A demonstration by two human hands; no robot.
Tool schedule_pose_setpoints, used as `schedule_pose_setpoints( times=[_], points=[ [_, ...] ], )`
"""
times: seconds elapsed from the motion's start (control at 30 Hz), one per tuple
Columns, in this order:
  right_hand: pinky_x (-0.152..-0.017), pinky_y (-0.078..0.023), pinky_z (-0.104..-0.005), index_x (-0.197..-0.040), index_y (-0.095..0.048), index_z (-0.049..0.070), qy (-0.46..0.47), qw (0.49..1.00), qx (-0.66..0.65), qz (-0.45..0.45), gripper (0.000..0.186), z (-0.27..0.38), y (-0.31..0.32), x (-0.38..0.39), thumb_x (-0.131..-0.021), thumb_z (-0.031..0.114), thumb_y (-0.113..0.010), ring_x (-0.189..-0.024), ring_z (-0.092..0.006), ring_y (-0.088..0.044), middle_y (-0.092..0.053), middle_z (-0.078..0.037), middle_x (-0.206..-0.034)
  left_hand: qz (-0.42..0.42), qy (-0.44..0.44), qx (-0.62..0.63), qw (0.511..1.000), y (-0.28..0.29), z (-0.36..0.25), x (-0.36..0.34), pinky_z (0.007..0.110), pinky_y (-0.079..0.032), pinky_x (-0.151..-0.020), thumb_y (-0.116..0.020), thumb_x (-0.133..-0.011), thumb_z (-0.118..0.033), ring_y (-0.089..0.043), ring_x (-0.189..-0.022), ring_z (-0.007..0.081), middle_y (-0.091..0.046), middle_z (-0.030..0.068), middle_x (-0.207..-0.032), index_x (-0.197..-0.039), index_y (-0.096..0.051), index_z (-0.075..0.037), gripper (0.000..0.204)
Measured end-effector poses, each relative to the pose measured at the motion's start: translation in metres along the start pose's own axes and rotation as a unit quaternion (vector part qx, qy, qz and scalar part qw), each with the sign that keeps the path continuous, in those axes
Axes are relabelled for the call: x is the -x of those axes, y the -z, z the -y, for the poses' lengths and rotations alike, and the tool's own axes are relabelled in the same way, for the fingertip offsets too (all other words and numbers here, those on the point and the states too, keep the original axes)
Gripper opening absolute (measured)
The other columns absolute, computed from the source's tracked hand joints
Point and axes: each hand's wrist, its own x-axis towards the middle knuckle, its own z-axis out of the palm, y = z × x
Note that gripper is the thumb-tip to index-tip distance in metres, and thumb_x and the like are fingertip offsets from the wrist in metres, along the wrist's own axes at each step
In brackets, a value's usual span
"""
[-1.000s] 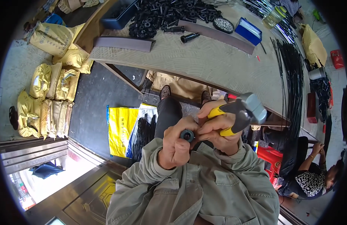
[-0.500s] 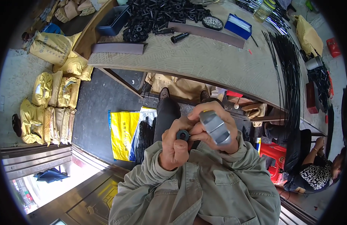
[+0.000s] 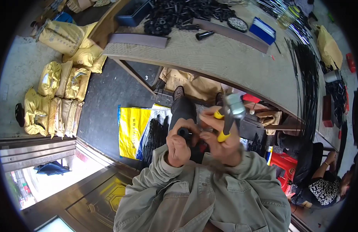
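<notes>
My left hand point(image 3: 178, 145) is closed around a black tubular part point(image 3: 184, 132), whose round hollow end faces up. Beside it, my right hand point(image 3: 224, 149) is curled around a tool with a shiny metal head point(image 3: 235, 106) and yellow pieces. Motion blurs the tool, so its exact kind is unclear. The two hands are close together above my lap, with a small gap between the right fingertips and the black part. A bundle of thin black rods point(image 3: 155, 135) lies on a yellow and white bag point(image 3: 132, 131) left of my legs.
The workbench point(image 3: 210, 58) ahead bears a pile of black parts point(image 3: 182, 13), grey strips point(image 3: 138, 40), a blue box point(image 3: 262, 31) and long black rods point(image 3: 305, 85). Yellow sacks point(image 3: 72, 83) are stacked at left. Another person point(image 3: 325, 181) sits at right near a red stool point(image 3: 283, 168).
My right hand has turned the tool, and its metal head now points up and away, showing its yellow pieces. The hands have moved slightly apart. The whole view has shifted.
</notes>
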Motion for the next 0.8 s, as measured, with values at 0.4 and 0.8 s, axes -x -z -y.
schedule_pose_setpoints(
  times=[0.4, 0.8],
  points=[
    [-0.057, -0.044, -0.0296, -0.092, -0.061, 0.005, 0.156, 0.851, 0.399, 0.304, 0.025, 0.013, 0.075, -0.012, -0.070, 0.014, -0.063, -0.073, -0.0189, -0.054, -0.052, -0.009, -0.104, -0.005, 0.031, -0.026, 0.999, 0.005, 0.002, 0.003, 0.024, -0.042, -0.062, -0.023, -0.088, -0.070, -0.049, -0.067, 0.0129, -0.051, 0.0095, -0.079, -0.090, -0.050, 0.001, 0.076],
    [-0.090, -0.042, -0.0473, -0.114, -0.060, 0.002, 0.197, 0.732, 0.576, 0.306, 0.036, 0.039, 0.078, -0.039, -0.079, 0.013, -0.056, -0.103, -0.0251, -0.053, -0.048, -0.011, -0.116, 0.011, 0.027, 0.004, 1.000, 0.002, 0.002, 0.001, 0.017, -0.036, -0.051, -0.026, -0.092, -0.061, -0.046, -0.058, 0.0030, -0.059, 0.0028, -0.079, -0.107, -0.055, 0.002, 0.071]
  ],
)
